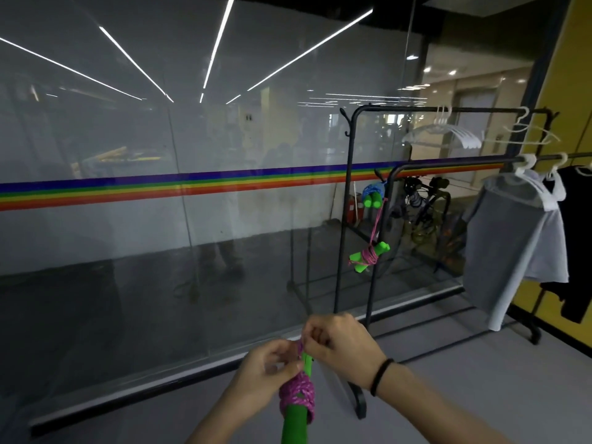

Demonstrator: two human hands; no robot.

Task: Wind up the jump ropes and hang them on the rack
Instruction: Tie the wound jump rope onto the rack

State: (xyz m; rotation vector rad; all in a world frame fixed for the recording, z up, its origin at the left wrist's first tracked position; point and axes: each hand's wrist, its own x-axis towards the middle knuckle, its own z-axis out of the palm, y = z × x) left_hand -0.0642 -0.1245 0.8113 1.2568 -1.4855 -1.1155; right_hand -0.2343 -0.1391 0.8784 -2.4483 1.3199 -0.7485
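A jump rope with green foam handles (296,423) and a pink cord (298,394) wound around them is upright at the bottom centre. My left hand (269,368) grips the cord near the handle tops. My right hand (341,346) pinches the pink cord end just above. On the nearer black rack (371,283) a wound rope with green handles and pink cord (370,256) hangs from a side hook. Above it hangs a blue-corded rope with green handles (373,195).
A glass wall with a rainbow stripe (160,187) runs across the view. A second black rack (349,187) stands behind, with white hangers (448,133). A grey shirt (512,241) and a black garment (576,245) hang on the nearer rack at right. The wall at far right is yellow.
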